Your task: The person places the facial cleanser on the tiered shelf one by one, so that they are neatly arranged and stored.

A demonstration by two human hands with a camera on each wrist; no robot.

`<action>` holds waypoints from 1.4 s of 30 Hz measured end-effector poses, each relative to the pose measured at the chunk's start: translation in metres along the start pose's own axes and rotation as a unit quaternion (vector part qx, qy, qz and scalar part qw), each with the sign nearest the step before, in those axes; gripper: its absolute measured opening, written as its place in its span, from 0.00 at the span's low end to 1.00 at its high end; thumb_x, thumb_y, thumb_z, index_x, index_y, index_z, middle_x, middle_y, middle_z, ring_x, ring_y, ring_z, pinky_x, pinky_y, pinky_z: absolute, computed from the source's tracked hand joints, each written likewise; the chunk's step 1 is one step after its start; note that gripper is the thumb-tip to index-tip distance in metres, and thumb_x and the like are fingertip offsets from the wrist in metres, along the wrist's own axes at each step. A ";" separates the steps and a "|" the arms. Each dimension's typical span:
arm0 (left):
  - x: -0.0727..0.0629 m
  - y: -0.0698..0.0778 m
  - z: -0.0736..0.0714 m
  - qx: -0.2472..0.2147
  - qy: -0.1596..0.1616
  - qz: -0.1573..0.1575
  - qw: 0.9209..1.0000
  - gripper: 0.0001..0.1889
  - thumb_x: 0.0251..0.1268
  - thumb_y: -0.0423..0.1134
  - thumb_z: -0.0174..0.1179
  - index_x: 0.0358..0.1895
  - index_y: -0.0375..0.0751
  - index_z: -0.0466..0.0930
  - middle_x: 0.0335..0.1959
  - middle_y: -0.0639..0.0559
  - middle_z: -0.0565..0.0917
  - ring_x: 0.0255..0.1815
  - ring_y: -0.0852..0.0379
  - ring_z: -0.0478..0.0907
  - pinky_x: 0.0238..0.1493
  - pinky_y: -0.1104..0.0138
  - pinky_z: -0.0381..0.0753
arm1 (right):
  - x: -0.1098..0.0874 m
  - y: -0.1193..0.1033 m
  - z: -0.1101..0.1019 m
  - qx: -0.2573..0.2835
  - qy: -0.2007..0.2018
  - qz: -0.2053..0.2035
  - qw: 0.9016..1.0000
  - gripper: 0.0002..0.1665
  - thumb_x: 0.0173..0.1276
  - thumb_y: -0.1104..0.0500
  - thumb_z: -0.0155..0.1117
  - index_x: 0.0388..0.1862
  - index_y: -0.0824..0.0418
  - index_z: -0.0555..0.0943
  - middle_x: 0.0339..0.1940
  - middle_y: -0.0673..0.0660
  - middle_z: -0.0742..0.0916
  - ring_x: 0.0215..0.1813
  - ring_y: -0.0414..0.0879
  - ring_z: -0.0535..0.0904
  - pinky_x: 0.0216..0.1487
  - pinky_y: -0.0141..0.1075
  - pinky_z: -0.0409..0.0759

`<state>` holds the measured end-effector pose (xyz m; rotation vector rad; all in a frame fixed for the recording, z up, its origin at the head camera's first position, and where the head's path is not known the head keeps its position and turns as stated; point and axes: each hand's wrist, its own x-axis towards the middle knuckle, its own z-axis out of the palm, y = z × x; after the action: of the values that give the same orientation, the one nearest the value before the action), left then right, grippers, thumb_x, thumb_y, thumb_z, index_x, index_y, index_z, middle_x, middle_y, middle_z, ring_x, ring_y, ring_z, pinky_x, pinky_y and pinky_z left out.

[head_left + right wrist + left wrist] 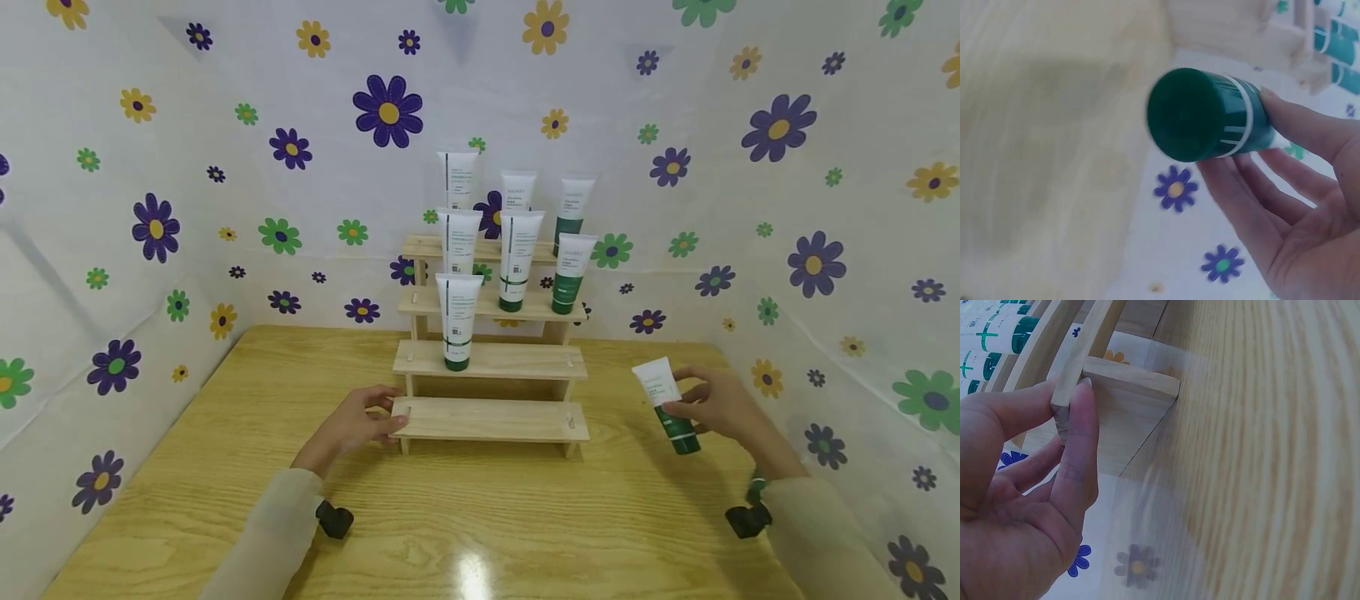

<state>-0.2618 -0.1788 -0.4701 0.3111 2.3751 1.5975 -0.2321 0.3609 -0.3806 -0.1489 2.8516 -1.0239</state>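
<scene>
A tiered wooden display rack point(491, 419) stands on the table, bearing several white-and-green squeeze tubes point(458, 317) upright on its upper three steps. My left hand point(365, 419) pinches the left end of the lowest step; in the left wrist view, thumb and fingers point(1079, 450) grip the board's end. To the right of the rack, my right hand point(712, 404) holds a white-and-green squeeze tube point(666, 406), tilted, green cap down. The right wrist view shows that tube's round green cap point(1185, 115), with thumb and fingers around the tube's body.
A light wood-grain table point(480, 517) lies under the rack. White flower-printed sheeting point(480, 100) encloses the back and both sides. A green thing point(756, 486) shows partly behind the right wrist. Small black devices point(335, 520) are worn on both wrists.
</scene>
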 end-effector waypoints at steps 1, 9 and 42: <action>0.000 0.000 0.000 0.000 0.001 -0.001 1.000 0.31 0.71 0.38 0.67 0.72 0.32 0.69 0.52 0.36 0.78 0.40 0.56 0.85 0.44 0.57 0.92 | 0.001 -0.005 0.000 0.004 0.016 -0.009 1.000 0.39 0.71 0.58 0.71 0.72 0.75 0.66 0.47 0.76 0.87 0.41 0.56 0.89 0.37 0.47 0.92; 0.000 0.000 0.001 -0.001 0.000 -0.003 1.000 0.31 0.71 0.38 0.67 0.73 0.32 0.69 0.52 0.36 0.78 0.40 0.56 0.85 0.44 0.57 0.92 | 0.017 -0.046 0.005 0.034 0.092 -0.057 0.994 0.37 0.72 0.54 0.71 0.73 0.68 0.69 0.54 0.76 0.86 0.47 0.59 0.89 0.42 0.46 0.92; 0.001 -0.005 0.001 -0.003 0.011 -0.013 1.000 0.31 0.70 0.40 0.68 0.72 0.35 0.70 0.53 0.37 0.79 0.44 0.54 0.86 0.44 0.59 0.92 | 0.079 -0.148 0.091 0.185 0.162 -0.132 0.960 0.29 0.68 0.66 0.72 0.66 0.63 0.72 0.55 0.70 0.87 0.57 0.64 0.86 0.65 0.56 0.84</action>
<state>-0.2630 -0.1794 -0.4750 0.2605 2.3807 1.6035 -0.2900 0.1803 -0.3617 -0.3658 2.8975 -1.7654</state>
